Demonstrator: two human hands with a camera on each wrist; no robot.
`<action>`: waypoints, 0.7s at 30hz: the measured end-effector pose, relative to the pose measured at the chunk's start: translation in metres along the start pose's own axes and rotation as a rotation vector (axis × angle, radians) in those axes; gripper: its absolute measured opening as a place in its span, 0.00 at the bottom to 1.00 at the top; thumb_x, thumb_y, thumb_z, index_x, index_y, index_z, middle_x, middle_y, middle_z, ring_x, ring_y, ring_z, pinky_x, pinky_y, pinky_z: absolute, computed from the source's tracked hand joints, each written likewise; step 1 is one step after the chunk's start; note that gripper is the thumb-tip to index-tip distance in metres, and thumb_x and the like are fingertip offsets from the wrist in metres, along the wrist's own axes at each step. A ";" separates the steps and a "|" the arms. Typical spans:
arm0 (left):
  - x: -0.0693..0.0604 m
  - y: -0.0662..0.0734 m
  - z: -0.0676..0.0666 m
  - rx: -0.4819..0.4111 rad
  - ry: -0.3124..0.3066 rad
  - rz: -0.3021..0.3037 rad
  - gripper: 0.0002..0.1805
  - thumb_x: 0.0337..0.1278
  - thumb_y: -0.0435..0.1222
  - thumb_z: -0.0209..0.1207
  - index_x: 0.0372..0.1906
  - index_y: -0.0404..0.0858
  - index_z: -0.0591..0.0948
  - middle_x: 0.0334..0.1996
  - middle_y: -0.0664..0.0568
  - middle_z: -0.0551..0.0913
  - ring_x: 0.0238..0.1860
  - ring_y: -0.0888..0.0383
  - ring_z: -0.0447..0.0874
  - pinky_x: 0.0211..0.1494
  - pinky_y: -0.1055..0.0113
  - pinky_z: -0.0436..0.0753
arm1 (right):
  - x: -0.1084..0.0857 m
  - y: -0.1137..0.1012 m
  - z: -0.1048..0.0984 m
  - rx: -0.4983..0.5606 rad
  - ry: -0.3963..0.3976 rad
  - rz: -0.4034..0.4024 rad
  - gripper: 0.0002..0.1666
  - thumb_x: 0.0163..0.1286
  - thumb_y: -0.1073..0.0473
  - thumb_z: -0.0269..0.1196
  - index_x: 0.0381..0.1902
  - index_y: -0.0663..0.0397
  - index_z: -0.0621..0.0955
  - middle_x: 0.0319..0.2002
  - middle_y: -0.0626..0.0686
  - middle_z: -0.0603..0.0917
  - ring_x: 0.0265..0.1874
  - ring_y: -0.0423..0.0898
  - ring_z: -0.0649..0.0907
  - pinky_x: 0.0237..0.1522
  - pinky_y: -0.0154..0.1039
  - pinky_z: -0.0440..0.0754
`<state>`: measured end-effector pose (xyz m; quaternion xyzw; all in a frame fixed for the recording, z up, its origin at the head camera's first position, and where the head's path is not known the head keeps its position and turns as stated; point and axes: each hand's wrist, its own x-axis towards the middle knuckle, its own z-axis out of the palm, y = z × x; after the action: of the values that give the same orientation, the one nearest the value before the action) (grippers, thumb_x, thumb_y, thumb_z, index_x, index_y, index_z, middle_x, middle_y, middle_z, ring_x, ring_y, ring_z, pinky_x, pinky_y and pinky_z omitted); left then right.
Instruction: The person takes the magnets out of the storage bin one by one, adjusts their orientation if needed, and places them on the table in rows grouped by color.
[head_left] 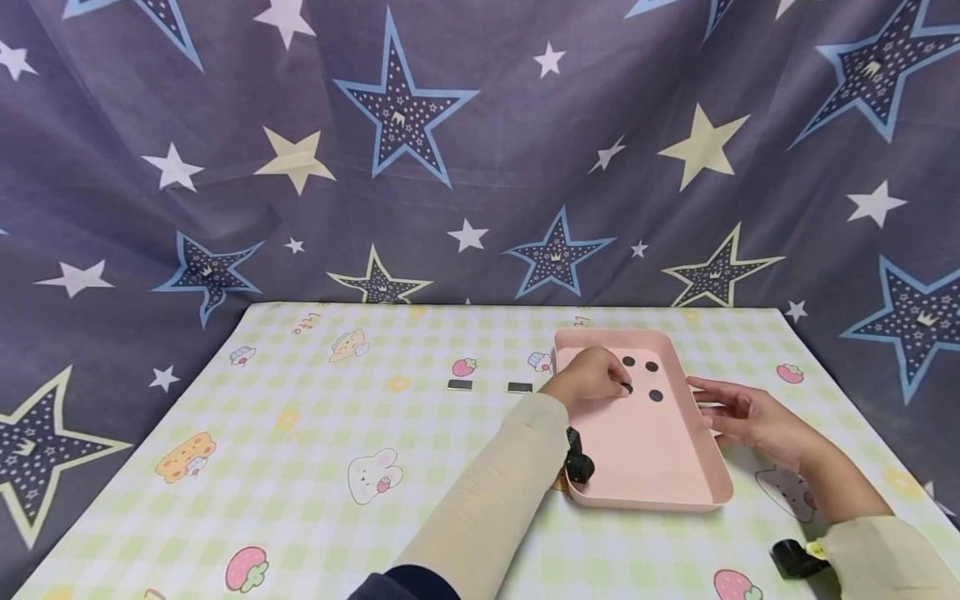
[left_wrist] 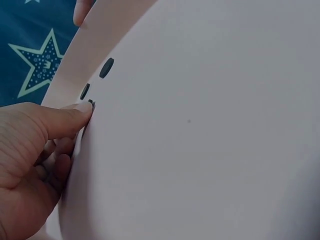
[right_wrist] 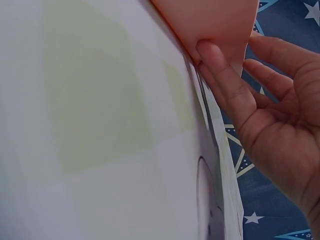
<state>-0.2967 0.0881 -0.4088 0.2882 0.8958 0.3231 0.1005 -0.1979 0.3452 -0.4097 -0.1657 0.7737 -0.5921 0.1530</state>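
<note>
Pink tray (head_left: 637, 462) walls rise round a flat floor, beneath and to the near side of the left grip (head_left: 592, 377), which is held inside near the tray's left wall. A black disc (head_left: 627, 388) is pinched there between thumb and fingertips; whether the tray floor is touched by it cannot be told.

Three loose discs (head_left: 656, 396) are also contained in the tray, all laid flat on its floor to the right of the left grip: two are set slightly beyond its fingertips, and one is placed level with them, farther right. No two of the loose ones are seen touching.

The outside of the tray's right wall is touched by fingertips of the right grip (head_left: 761, 421); its fingers are spread, and nothing is pinched by it. The discs are thus placed between the two grips.

Outside the tray, to the left of the left grip, two dark strips (head_left: 520, 387) are laid well apart on the bench (head_left: 315, 525), which is covered in green and white checks with printed figures. Both arms are covered by pale sleeves (head_left: 487, 496). Beyond both grips, a dark curtain (head_left: 480, 187) is patterned with stars.
</note>
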 end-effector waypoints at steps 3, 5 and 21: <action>0.000 0.000 0.000 -0.008 -0.003 0.004 0.07 0.55 0.36 0.69 0.39 0.41 0.89 0.32 0.59 0.87 0.33 0.70 0.77 0.41 0.82 0.73 | 0.000 -0.001 0.000 0.002 -0.009 -0.004 0.37 0.73 0.67 0.57 0.73 0.70 0.55 0.62 0.56 0.75 0.53 0.36 0.81 0.45 0.44 0.84; 0.000 0.001 0.000 -0.043 0.002 0.007 0.07 0.56 0.35 0.69 0.40 0.40 0.88 0.32 0.58 0.86 0.33 0.69 0.77 0.41 0.81 0.73 | -0.001 -0.001 0.000 -0.002 -0.011 -0.004 0.37 0.73 0.67 0.56 0.73 0.70 0.55 0.62 0.57 0.75 0.53 0.36 0.81 0.45 0.44 0.84; -0.001 0.002 -0.003 -0.506 0.023 0.022 0.08 0.55 0.26 0.66 0.40 0.33 0.88 0.30 0.52 0.88 0.23 0.65 0.78 0.27 0.73 0.78 | -0.001 0.000 -0.001 0.028 -0.038 -0.024 0.35 0.74 0.68 0.55 0.74 0.65 0.57 0.58 0.47 0.77 0.52 0.39 0.82 0.44 0.45 0.85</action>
<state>-0.2958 0.0871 -0.4051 0.2601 0.7842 0.5414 0.1559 -0.1974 0.3468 -0.4092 -0.1840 0.7601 -0.6016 0.1628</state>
